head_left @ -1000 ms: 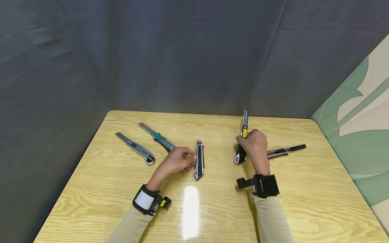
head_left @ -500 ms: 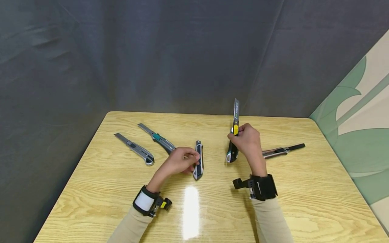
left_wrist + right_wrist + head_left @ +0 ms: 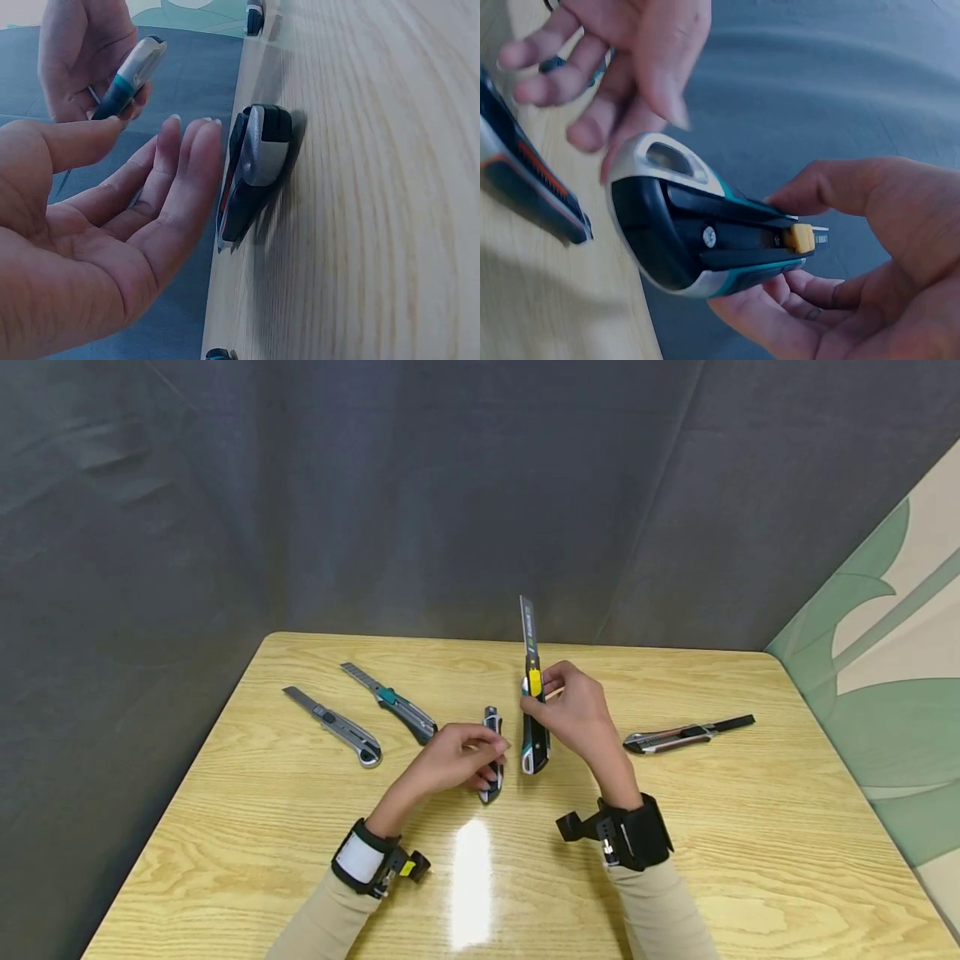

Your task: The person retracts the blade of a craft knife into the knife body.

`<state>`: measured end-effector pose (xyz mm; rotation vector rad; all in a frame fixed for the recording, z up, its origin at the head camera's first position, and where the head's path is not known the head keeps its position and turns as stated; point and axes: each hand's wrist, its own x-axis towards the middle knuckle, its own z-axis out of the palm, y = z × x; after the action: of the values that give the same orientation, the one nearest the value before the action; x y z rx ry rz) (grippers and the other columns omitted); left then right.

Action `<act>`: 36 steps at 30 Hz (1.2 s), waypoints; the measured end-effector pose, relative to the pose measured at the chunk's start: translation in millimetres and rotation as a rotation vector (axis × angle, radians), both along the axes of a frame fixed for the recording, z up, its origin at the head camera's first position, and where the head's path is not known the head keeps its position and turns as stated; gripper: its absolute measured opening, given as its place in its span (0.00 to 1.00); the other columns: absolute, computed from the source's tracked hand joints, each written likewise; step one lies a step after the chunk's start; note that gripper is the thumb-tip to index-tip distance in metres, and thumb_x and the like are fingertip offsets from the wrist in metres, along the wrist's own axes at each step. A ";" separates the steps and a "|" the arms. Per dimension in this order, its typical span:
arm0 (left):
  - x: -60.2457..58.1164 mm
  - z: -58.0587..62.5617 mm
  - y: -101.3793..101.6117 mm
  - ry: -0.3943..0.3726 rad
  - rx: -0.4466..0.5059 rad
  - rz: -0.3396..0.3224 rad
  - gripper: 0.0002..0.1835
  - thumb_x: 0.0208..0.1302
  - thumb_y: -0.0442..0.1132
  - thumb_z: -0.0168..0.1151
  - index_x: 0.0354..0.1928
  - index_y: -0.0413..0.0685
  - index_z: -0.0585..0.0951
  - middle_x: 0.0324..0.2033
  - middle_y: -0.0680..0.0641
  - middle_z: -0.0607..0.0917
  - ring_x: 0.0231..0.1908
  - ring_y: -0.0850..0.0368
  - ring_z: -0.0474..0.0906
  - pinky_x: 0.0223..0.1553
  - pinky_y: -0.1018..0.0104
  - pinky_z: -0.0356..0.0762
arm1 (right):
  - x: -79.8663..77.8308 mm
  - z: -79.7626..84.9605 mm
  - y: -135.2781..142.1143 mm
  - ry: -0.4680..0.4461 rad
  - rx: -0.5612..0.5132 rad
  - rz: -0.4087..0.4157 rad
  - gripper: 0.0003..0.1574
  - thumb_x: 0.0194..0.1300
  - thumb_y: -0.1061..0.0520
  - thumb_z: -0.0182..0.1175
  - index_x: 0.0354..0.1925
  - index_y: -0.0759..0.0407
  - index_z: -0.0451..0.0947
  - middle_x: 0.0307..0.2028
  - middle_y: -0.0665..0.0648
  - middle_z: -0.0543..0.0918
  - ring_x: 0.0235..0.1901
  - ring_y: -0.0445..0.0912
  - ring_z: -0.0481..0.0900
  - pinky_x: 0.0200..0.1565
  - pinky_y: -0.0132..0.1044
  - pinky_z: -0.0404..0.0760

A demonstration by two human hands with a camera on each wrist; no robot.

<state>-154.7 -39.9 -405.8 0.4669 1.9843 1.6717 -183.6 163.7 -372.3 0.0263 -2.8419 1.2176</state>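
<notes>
My right hand pinches a utility knife with a black, silver and teal handle and a yellow slider. Its long blade is out and points up and away, and the knife is raised off the table. My left hand hovers over another utility knife, silver and black, which lies on the table partly hidden by the fingers. In the left wrist view the left fingers are loosely bent around nothing, beside that lying knife. The held knife's rounded butt faces the left fingertips in the right wrist view.
To the left lie a grey utility knife and a teal-slider utility knife, both with blades out. A slim red-and-black utility knife lies on the right. Behind the wooden table hangs a dark curtain.
My right hand has carried the yellow-slider utility knife leftward, off the table's right part toward my left hand. My left hand has shifted slightly right, over the middle utility knife.
</notes>
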 end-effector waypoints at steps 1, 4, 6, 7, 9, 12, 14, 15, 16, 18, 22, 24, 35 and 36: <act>-0.4 -0.2 0.4 -0.006 0.015 -0.009 0.14 0.70 0.40 0.53 0.49 0.38 0.79 0.44 0.27 0.80 0.37 0.33 0.78 0.41 0.35 0.83 | 0.6 0.2 -2.2 -0.001 -0.006 0.008 0.24 0.52 0.48 0.66 0.44 0.58 0.72 0.38 0.57 0.79 0.29 0.45 0.79 0.24 0.37 0.80; -3.1 -5.0 2.3 -0.017 0.059 -0.037 0.16 0.70 0.40 0.53 0.51 0.36 0.78 0.45 0.25 0.79 0.39 0.32 0.78 0.42 0.34 0.82 | 2.5 -0.2 -7.7 0.001 -0.018 0.025 0.24 0.52 0.48 0.66 0.44 0.57 0.72 0.38 0.57 0.79 0.28 0.45 0.79 0.23 0.37 0.79; -5.3 -11.5 4.0 -0.013 0.082 -0.038 0.17 0.69 0.40 0.54 0.52 0.35 0.77 0.44 0.25 0.79 0.39 0.32 0.78 0.42 0.35 0.82 | 3.4 -0.8 -10.7 0.006 -0.027 0.034 0.24 0.52 0.48 0.66 0.44 0.57 0.71 0.38 0.57 0.79 0.27 0.44 0.79 0.22 0.36 0.79; -6.4 -15.0 4.6 -0.015 0.094 -0.034 0.17 0.68 0.41 0.55 0.52 0.36 0.77 0.44 0.25 0.79 0.39 0.32 0.78 0.42 0.36 0.83 | 3.6 -1.2 -12.0 0.011 -0.032 0.038 0.24 0.52 0.49 0.66 0.44 0.57 0.71 0.38 0.57 0.79 0.27 0.44 0.79 0.22 0.36 0.79; -8.3 -21.3 5.7 -0.017 0.125 -0.022 0.16 0.67 0.40 0.57 0.52 0.37 0.77 0.43 0.25 0.79 0.40 0.31 0.78 0.41 0.37 0.83 | 4.2 -1.5 -14.4 0.023 -0.041 0.047 0.24 0.52 0.50 0.67 0.44 0.57 0.71 0.38 0.57 0.80 0.27 0.44 0.79 0.22 0.36 0.79; -9.8 -26.7 6.2 -0.029 0.170 0.004 0.16 0.66 0.40 0.59 0.51 0.38 0.77 0.42 0.25 0.79 0.39 0.30 0.78 0.40 0.39 0.84 | 4.2 -2.5 -17.1 0.044 -0.058 0.057 0.24 0.51 0.51 0.68 0.43 0.58 0.71 0.37 0.57 0.80 0.27 0.43 0.79 0.22 0.37 0.80; -9.8 -27.8 6.0 -0.037 0.192 0.019 0.16 0.65 0.40 0.59 0.50 0.38 0.77 0.40 0.25 0.80 0.38 0.30 0.78 0.40 0.40 0.85 | 4.3 -2.8 -18.4 0.058 -0.075 0.059 0.24 0.51 0.52 0.69 0.43 0.58 0.71 0.37 0.57 0.80 0.28 0.43 0.80 0.22 0.36 0.81; -9.8 -28.1 5.9 -0.037 0.196 0.024 0.16 0.64 0.40 0.60 0.50 0.38 0.77 0.39 0.26 0.80 0.37 0.31 0.78 0.39 0.40 0.85 | 4.5 -2.9 -19.1 0.064 -0.086 0.058 0.25 0.51 0.52 0.70 0.43 0.58 0.71 0.37 0.57 0.80 0.28 0.43 0.80 0.23 0.37 0.82; -9.7 -28.2 5.9 -0.037 0.199 0.028 0.16 0.64 0.41 0.61 0.49 0.38 0.78 0.38 0.26 0.81 0.36 0.31 0.79 0.39 0.41 0.85 | 4.6 -3.0 -19.7 0.070 -0.100 0.055 0.25 0.50 0.52 0.70 0.43 0.58 0.71 0.37 0.57 0.80 0.29 0.43 0.80 0.23 0.37 0.82; -9.4 -27.8 5.8 -0.042 0.204 0.029 0.15 0.64 0.41 0.61 0.48 0.38 0.78 0.36 0.27 0.80 0.34 0.33 0.80 0.38 0.42 0.86 | 5.0 -3.3 -20.6 0.082 -0.127 0.049 0.26 0.50 0.51 0.71 0.44 0.58 0.71 0.37 0.57 0.79 0.29 0.43 0.80 0.23 0.38 0.83; -8.9 -26.8 6.5 -0.062 0.208 0.028 0.15 0.64 0.40 0.61 0.48 0.38 0.78 0.37 0.32 0.81 0.32 0.36 0.82 0.38 0.43 0.86 | 5.3 -4.2 -21.0 0.110 -0.171 0.040 0.26 0.50 0.49 0.71 0.43 0.57 0.72 0.36 0.56 0.79 0.28 0.42 0.81 0.23 0.38 0.82; -9.0 -26.4 7.1 -0.075 0.210 0.038 0.16 0.64 0.40 0.61 0.49 0.38 0.78 0.38 0.33 0.82 0.31 0.37 0.82 0.39 0.43 0.86 | 5.1 -4.5 -20.6 0.124 -0.185 0.038 0.26 0.50 0.49 0.71 0.43 0.57 0.72 0.36 0.56 0.80 0.29 0.42 0.81 0.23 0.38 0.82; -10.1 -26.0 8.8 -0.027 0.299 0.116 0.15 0.64 0.36 0.60 0.50 0.36 0.77 0.47 0.33 0.81 0.42 0.44 0.81 0.43 0.51 0.86 | 3.9 -4.7 -17.6 0.110 -0.291 0.028 0.28 0.52 0.45 0.70 0.45 0.57 0.71 0.38 0.57 0.79 0.28 0.43 0.81 0.21 0.36 0.76; -10.2 -26.0 8.9 -0.018 0.300 0.122 0.15 0.64 0.36 0.60 0.50 0.37 0.78 0.47 0.34 0.81 0.42 0.46 0.81 0.42 0.53 0.87 | 3.8 -4.4 -17.4 0.107 -0.296 0.030 0.29 0.52 0.45 0.70 0.46 0.57 0.71 0.39 0.57 0.79 0.29 0.43 0.81 0.22 0.36 0.76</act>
<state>-164.9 -31.0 -431.8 0.4405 1.7862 2.0560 -179.8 146.2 -376.7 0.1182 -2.5525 1.5784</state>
